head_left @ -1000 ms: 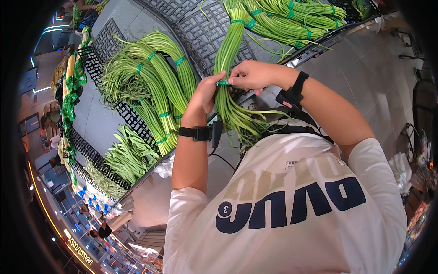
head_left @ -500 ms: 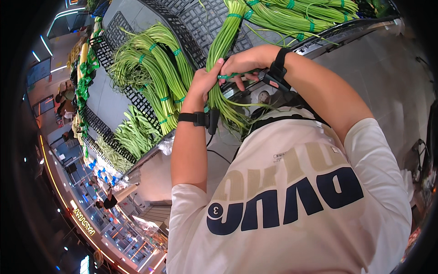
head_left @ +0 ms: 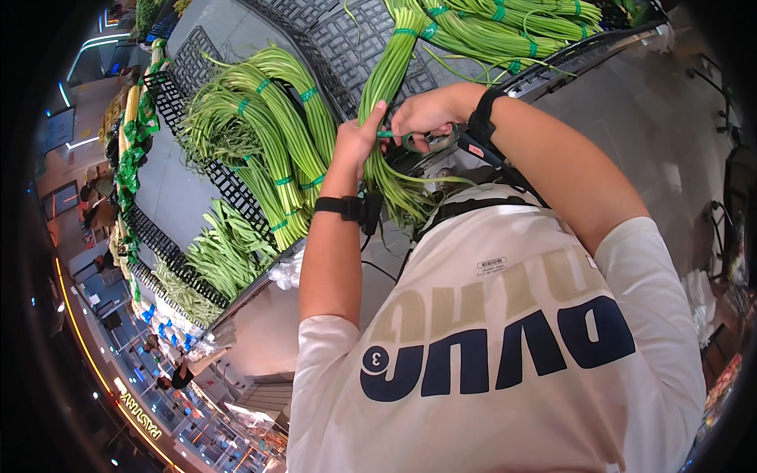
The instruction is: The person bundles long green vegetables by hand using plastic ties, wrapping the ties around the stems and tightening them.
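My left hand [head_left: 359, 142] is closed round a long bundle of garlic scapes [head_left: 388, 75], whose loose, thin ends hang below my fist toward my waist. A green tape band [head_left: 405, 32] circles the bundle near its far end. At the right of the bundle, my right hand [head_left: 432, 113] is closed on a roll of green tape [head_left: 408, 143], partly hidden by the fingers. A short strip of that tape runs from the roll to the bundle beside my left thumb.
Taped scape bundles lie in the black crate on the left [head_left: 272, 118] and at the far right [head_left: 505, 35]. Flat green beans [head_left: 229, 243] sit nearer on the left. The display's metal edge [head_left: 544, 83] runs just beyond my right hand. Grey floor [head_left: 631, 134] shows at right.
My right hand has moved slightly, and the tape roll now shows more clearly under its fingers. My left hand keeps its grip on the bundle. The whole view has shifted a little.
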Available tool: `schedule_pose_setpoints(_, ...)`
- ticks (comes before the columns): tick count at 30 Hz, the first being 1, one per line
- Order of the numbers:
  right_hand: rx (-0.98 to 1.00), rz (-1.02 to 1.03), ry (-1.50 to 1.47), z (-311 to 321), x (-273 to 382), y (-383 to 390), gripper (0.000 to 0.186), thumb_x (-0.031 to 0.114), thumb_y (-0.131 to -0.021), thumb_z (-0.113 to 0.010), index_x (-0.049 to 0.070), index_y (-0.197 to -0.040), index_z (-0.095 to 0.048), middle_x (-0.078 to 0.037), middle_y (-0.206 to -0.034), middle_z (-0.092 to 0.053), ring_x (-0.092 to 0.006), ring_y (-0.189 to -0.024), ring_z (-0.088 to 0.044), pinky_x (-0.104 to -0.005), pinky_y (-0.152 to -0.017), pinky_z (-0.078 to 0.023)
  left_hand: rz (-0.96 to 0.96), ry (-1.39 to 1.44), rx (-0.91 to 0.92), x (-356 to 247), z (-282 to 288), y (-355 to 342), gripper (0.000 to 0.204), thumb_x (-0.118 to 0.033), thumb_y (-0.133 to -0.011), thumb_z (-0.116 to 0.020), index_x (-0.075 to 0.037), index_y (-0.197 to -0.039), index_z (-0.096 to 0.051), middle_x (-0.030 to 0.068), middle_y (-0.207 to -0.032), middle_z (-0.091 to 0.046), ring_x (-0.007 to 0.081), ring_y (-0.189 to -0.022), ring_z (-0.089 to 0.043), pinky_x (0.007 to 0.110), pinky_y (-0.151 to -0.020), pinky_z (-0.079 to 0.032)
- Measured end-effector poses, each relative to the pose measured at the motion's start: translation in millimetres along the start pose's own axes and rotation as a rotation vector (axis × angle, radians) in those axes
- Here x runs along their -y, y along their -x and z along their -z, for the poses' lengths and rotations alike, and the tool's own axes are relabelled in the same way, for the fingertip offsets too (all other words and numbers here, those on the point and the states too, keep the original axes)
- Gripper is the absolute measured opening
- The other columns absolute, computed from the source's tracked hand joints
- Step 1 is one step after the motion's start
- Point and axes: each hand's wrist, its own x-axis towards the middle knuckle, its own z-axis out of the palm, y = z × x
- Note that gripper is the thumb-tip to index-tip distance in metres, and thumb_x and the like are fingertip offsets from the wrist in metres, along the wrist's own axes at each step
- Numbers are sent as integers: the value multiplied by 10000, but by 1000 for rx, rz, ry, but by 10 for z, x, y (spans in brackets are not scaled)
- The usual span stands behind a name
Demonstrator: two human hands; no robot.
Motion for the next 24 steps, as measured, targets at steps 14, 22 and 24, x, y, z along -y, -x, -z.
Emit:
schedule_pose_setpoints(14,-240,-72,-29,-237,247,-19,192,217,-957,-568,71,-1034,-666,-10,-698,-652,-100,-418,-414,-295,-419,-350,-2,-28,113,27,156,-126,618,-596,-953,-667,17,-881,-693,85,-743,-669,190,-583,-631,325,-546,-529)
schedule_pose_setpoints(22,-251,-79,-89,-223,182,-145,175,197,-947,-593,69,-1032,-675,6,-625,-596,-92,-417,-399,-304,-420,-309,-12,-4,87,27,161,-153,610,-614,-949,-659,-8,-876,-677,54,-691,-623,172,-572,-573,315,-548,-462)
schedule_pose_setpoints(24,-270,-71,-78,-232,175,-147,181,191,-933,-602,63,-1024,-692,5,-618,-593,-100,-424,-405,-313,-422,-307,3,75,111,62,140,-189,577,-574,-944,-698,-8,-836,-667,74,-690,-637,160,-544,-586,309,-498,-474)
